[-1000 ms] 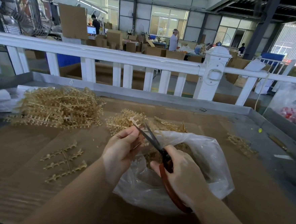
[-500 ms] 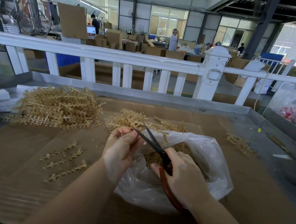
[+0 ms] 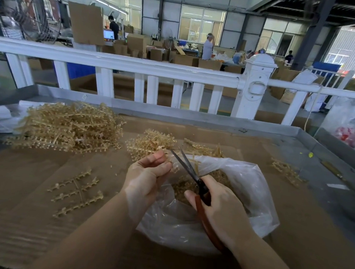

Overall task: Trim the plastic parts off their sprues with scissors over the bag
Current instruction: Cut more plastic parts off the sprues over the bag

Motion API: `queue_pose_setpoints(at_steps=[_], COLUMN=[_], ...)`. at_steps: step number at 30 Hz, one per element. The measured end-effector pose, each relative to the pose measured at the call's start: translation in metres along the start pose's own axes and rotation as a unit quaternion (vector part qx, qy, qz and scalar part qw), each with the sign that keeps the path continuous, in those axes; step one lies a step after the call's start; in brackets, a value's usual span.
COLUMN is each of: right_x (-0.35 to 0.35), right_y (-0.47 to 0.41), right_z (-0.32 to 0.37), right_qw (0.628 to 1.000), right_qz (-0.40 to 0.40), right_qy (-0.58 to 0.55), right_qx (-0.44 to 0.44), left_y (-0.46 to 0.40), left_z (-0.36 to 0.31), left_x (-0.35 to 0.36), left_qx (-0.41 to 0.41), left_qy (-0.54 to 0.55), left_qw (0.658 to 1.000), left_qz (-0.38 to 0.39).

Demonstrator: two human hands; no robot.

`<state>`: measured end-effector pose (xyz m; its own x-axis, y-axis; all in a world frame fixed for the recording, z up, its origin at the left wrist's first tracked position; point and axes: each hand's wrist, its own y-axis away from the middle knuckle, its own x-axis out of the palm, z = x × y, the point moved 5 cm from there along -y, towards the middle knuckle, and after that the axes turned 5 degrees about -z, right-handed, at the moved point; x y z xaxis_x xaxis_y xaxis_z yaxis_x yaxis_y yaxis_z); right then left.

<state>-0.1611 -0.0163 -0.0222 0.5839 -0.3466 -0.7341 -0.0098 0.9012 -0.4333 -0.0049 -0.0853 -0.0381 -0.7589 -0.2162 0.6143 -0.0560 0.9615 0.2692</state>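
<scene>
Left hand [image 3: 146,180] pinches a sprue [image 3: 173,166]; right hand [image 3: 223,213] grips slightly parted scissors [image 3: 188,166].

We see a thin, clear plastic bag [image 3: 242,181], glossy and creased, with soft highlights along its folds. The sprues [image 3: 68,126] heaped beside it are translucent amber plastic, faintly shiny, with knobbly edges. The scissors [image 3: 192,173] have dark, dull metal blades and smooth reddish-brown handles that look coated or plastic. The bench [image 3: 298,140] has a grey sheet-metal rim, matt and scuffed, and a brown corrugated cardboard [image 3: 33,176] sheet lies over it, matt and ribbed. Behind it, we see a white railing [image 3: 135,63], smooth with a slight sheen, its material unclear to us.
</scene>
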Motion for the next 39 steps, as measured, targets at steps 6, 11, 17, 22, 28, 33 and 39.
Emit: queue_pose_setpoints(at_steps=[6, 11, 17, 22, 28, 33, 39], right_x=[-0.001, 0.002, 0.002, 0.005, 0.005, 0.005, 0.006], right_y=[-0.001, 0.001, 0.001, 0.002, 0.002, 0.002, 0.003], right_z=[0.001, 0.002, 0.003, 0.003, 0.003, 0.005, 0.009], right_qw=[1.000, 1.000, 0.999, 0.998, 0.997, 0.994, 0.992], right_qz=[0.006, 0.022, 0.024, 0.026, 0.015, 0.022, 0.031], right_qy=[-0.012, 0.013, 0.030, 0.048, 0.063, 0.082, 0.091], right_qx=[0.007, -0.016, -0.030, -0.038, -0.048, -0.069, -0.076], left_y=[0.004, 0.006, 0.007, 0.008, 0.005, 0.004, 0.001], left_z=[-0.001, -0.005, -0.012, -0.011, -0.005, -0.002, 0.000], left_x=[0.001, 0.002, 0.003, 0.003, 0.003, 0.002, 0.002], left_qx=[0.007, 0.030, 0.065, 0.076, 0.028, 0.015, 0.009], left_qy=[-0.020, -0.038, -0.044, -0.027, 0.033, 0.053, 0.053], left_qw=[1.000, 0.999, 0.997, 0.997, 0.999, 0.998, 0.999], left_qz=[0.006, 0.007, 0.007, 0.011, 0.018, 0.010, -0.008])
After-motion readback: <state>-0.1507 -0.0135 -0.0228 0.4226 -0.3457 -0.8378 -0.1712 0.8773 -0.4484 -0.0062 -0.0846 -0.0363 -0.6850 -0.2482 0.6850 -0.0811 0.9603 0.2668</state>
